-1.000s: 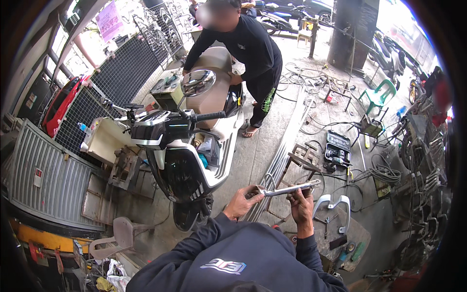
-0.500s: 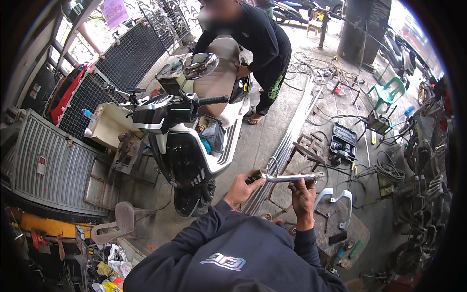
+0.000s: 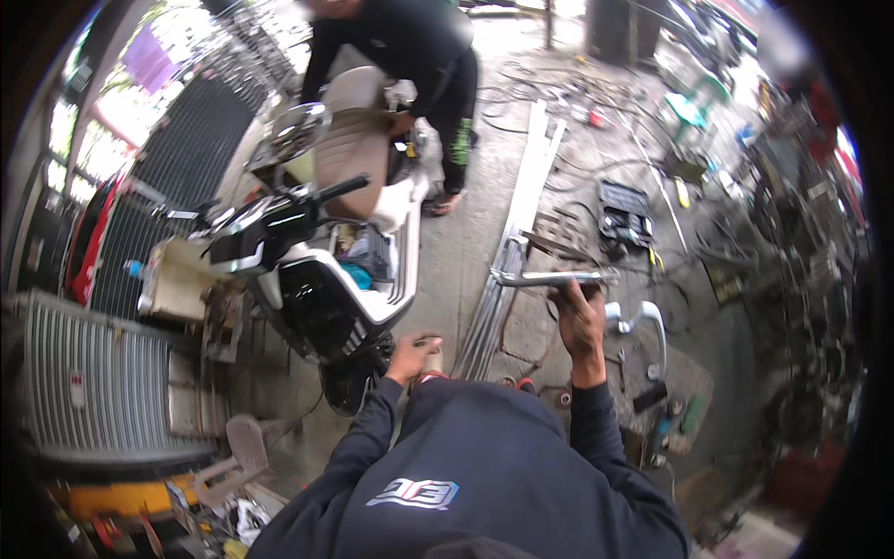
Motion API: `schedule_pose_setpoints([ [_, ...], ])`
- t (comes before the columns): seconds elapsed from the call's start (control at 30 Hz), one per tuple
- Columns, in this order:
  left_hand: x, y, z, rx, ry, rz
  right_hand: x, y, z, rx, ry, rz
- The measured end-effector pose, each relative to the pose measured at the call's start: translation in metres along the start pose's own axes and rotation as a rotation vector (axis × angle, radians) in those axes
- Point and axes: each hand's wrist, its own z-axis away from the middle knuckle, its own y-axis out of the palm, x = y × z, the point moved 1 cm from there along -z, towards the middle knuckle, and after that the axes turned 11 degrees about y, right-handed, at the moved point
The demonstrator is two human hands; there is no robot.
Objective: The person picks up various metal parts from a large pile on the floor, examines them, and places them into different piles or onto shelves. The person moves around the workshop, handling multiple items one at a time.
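My right hand (image 3: pixel 581 321) holds a shiny bent metal bar (image 3: pixel 535 278) from below, fingers and thumb pinching it near its right end. The bar lies about level, and its left end turns up. Lower and to the left, my left hand (image 3: pixel 414 357) is apart from the bar, its fingers loosely stretched and nothing visible in them. Below my right hand, a silver-white grab rail (image 3: pixel 656 340) rests over a wooden work surface (image 3: pixel 684 368).
A white and black scooter (image 3: pixel 307 303) stands at left. Beyond it, a person in dark clothes (image 3: pixel 410 47) leans over its brown seat (image 3: pixel 349 140). Long metal tubes (image 3: pixel 521 205) lie on the floor; an opened tool case (image 3: pixel 626 212), cables and a green chair (image 3: pixel 698 101) are at right.
My left hand has let go of the bar and dropped down and left. My right hand still holds the bar, now slightly higher in view. The whole view has turned to the right.
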Motion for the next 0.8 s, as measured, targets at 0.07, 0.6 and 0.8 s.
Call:
schedule_pose_setpoints([
  [0.07,0.014,-0.014,0.004,-0.005,-0.199,0.078,0.009,-0.004,0.0,0.019,-0.016,-0.036],
  [0.6,-0.074,0.018,0.001,-0.026,0.124,-0.015,0.027,-0.003,0.005,0.033,-0.079,0.048],
  [0.8,-0.164,0.04,-0.012,0.104,0.433,0.032,0.028,0.007,0.008,0.065,-0.072,0.045],
])
